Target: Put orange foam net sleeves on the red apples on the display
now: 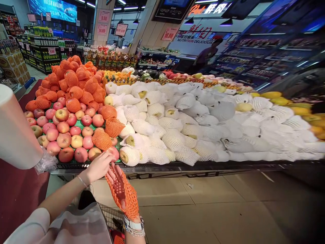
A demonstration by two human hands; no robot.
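Orange foam netting, a stretchy fruit sleeve of open diamond mesh (125, 196), was seen pulled over the right hand (119, 184), whose spread fingers showed through the webbing; the sleeve covered the palm down towards a wrist wearing a white band and beaded bracelets. The upper edge of the mesh was pinched by the left hand (100, 166), its fingers drawn together on the netting just below the front rail of the display.

The step in hand was judged to be the working of the sleeve along the right hand; the next move would call for a steady pull on the soft edge without tearing the thin foam strands.

Just beyond the hands, smooth red-and-yellow apples (63, 134) were heaped on a green-lined tabletop (83, 124), some bare and glossy, others wrapped in matching orange netted sleeves (72, 81). To the right, pale pears in white foam netting (175, 135) were spread in a wide, bumpy mound. A thick white roll of thin plastic bags (15, 135) stood at the left edge, and beige floor tiles (203, 210) lay below.
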